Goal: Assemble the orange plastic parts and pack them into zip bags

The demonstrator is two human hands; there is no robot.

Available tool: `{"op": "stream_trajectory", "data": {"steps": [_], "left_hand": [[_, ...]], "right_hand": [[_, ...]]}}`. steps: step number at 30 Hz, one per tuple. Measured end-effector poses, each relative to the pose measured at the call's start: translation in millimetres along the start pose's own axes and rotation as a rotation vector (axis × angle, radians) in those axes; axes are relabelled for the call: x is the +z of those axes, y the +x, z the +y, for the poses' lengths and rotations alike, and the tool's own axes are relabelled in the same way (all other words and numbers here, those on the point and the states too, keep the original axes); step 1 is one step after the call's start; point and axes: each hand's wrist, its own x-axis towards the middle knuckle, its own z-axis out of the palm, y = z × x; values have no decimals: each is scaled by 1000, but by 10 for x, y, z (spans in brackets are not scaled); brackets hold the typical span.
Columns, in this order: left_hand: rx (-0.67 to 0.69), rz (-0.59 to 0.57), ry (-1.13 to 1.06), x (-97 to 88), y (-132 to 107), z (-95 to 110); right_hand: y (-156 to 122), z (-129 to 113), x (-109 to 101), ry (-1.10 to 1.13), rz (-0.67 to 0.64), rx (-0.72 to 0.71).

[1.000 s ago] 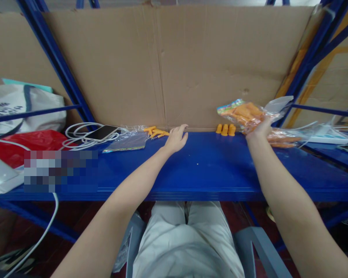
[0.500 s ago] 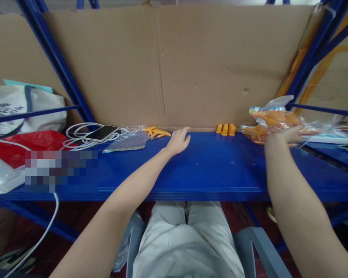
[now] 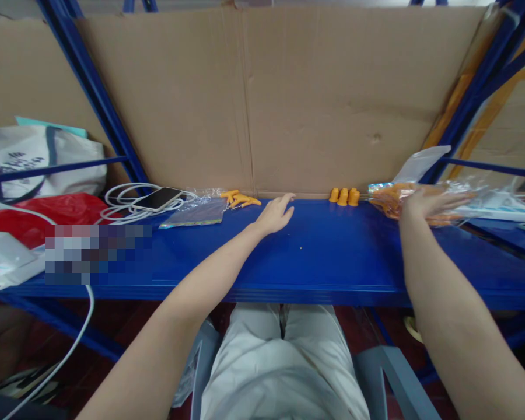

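My left hand [image 3: 275, 216] rests near the back of the blue shelf top [image 3: 315, 265], fingers apart with nothing in them. Left of it lie several orange pieces [image 3: 244, 200] of a slim, branching shape, against a flat clear plastic bag [image 3: 196, 213]. Several small orange cup-shaped pieces [image 3: 343, 197] stand by the cardboard, between my two hands. My right hand [image 3: 422, 204] lies stretched out on top of a clear plastic bag of orange pieces [image 3: 387, 201] at the right. The bag's contents are partly hidden under the hand.
A phone [image 3: 160, 199] lies on coiled white cable [image 3: 114, 204] at the left, near a red bag [image 3: 48, 213] and a cloth tote [image 3: 70, 163]. A cardboard sheet [image 3: 310, 99] closes the back between blue posts. A white power strip [image 3: 499, 211] lies far right.
The bag of orange pieces has dropped lower and flattened under my right hand, whose fingers now stretch rightward over it. My left hand has stayed about where it was.
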Motion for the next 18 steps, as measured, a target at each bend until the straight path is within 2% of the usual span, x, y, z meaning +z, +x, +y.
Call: {"op": "stream_trajectory", "data": {"steps": [3, 5, 13, 16, 18], "left_hand": [[8, -8, 1, 4, 0, -6], [10, -16, 5, 4, 0, -9], [13, -47, 14, 20, 8, -22], [-18, -68, 59, 17, 16, -46], [-103, -77, 114, -4, 16, -83]], "right_hand": [[-169, -50, -171, -24, -38, -155], [-237, -65, -247, -41, -77, -191], [-353, -172, -312, -143, -150, -323], [-434, -213, -337, -166, -237, -540], [-500, -226, -320, -184, -366, -741]]}}
